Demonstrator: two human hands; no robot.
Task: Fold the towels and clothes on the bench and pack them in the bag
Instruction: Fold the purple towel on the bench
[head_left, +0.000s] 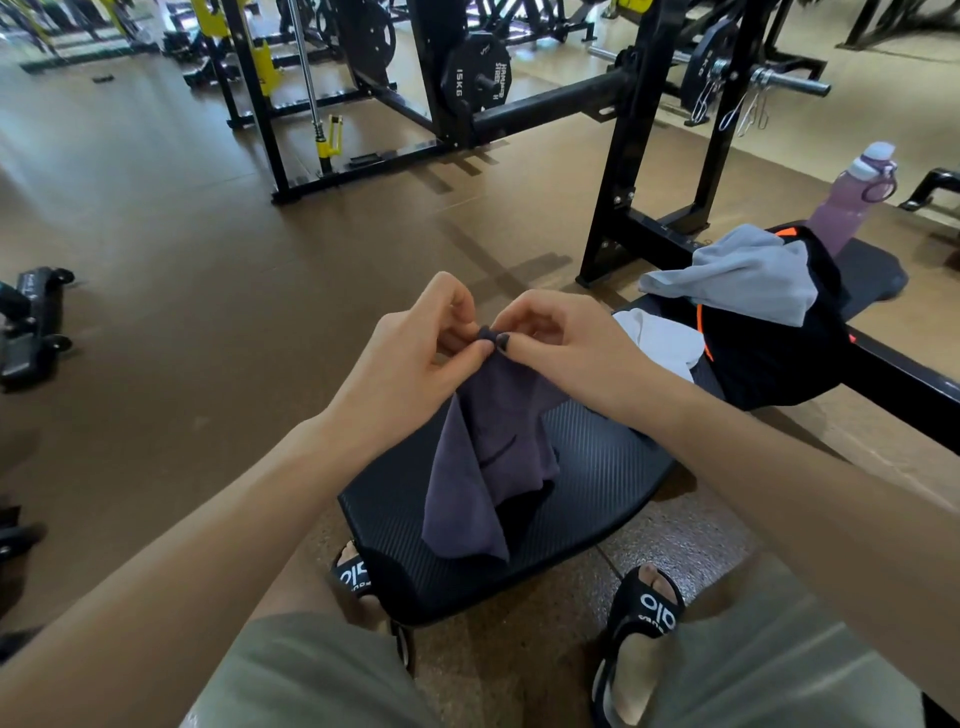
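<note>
purple cloth (488, 447) pinched between both hands' fingertips (480, 353)

The black bench (597, 483) has a ribbed pad. On it lie 1 white cloth (660, 338), 1 black bag (769, 358) with orange trim, and 1 purple bottle (847, 208) at the far end. The bench stands on the brown floor (208, 312).
</note>
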